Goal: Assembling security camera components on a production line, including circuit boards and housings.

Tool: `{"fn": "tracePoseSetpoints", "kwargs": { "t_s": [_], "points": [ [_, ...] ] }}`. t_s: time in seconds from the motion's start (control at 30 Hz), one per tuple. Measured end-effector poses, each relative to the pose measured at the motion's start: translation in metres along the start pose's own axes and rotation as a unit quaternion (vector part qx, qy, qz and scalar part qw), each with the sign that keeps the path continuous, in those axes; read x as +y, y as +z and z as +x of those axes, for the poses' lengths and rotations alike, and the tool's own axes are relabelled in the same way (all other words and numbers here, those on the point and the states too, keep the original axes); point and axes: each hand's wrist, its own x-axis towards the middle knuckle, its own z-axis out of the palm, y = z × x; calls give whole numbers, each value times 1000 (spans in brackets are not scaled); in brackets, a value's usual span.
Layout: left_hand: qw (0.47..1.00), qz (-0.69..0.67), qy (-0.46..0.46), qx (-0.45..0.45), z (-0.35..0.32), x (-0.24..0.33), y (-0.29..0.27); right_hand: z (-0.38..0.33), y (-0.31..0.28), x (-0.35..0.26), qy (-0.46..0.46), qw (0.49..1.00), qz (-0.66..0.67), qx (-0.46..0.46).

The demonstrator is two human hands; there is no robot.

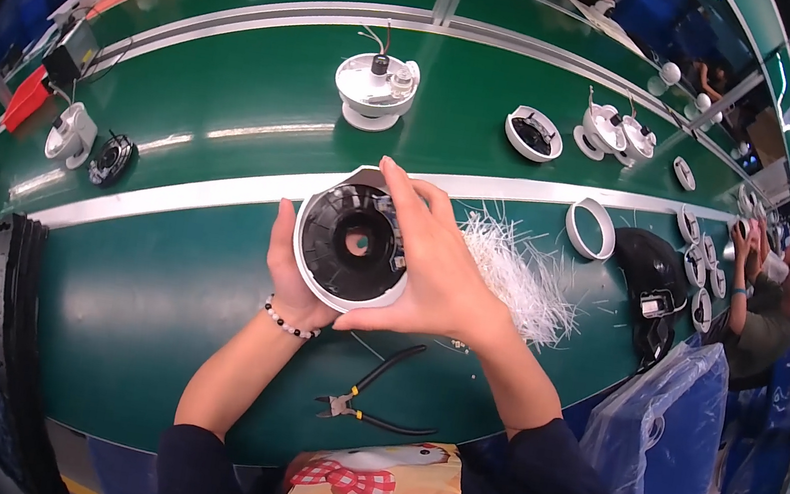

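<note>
Between my hands is a round white camera housing (304, 270) with a black ring-shaped insert (332, 263), its open face turned up toward me. My left hand (294, 283) cups it from the left and below, with a beaded bracelet at the wrist. Across its right side lies my right hand (438, 263), fingers over the upper rim and thumb at the lower rim. The fingers partly cover the insert's right side. Below them, diagonal cutters (343, 404) with black and yellow handles lie with jaws spread on the green table (133, 311).
A heap of white cable-tie-like strips (517, 274) lies right of my hands, near a white ring (590, 229) and a black bag-like object (648, 278). White camera bases (374, 93) stand on the far belt. Black trays (0, 293) are stacked left. A co-worker (776, 301) sits right.
</note>
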Motion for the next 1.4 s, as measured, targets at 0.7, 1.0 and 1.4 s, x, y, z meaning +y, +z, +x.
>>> {"fn": "tracePoseSetpoints", "kwargs": {
  "t_s": [0.7, 1.0, 1.4],
  "points": [
    [996, 70, -43, 32, 30, -78, 41, -45, 52, 26, 30, 939, 54, 337],
    [978, 139, -4, -158, 20, -46, -3, -39, 57, 24, 61, 970, -40, 234],
    [984, 154, -12, -92, 5, -22, -28, -33, 29, 24, 4, 991, -29, 131]
  ]
}}
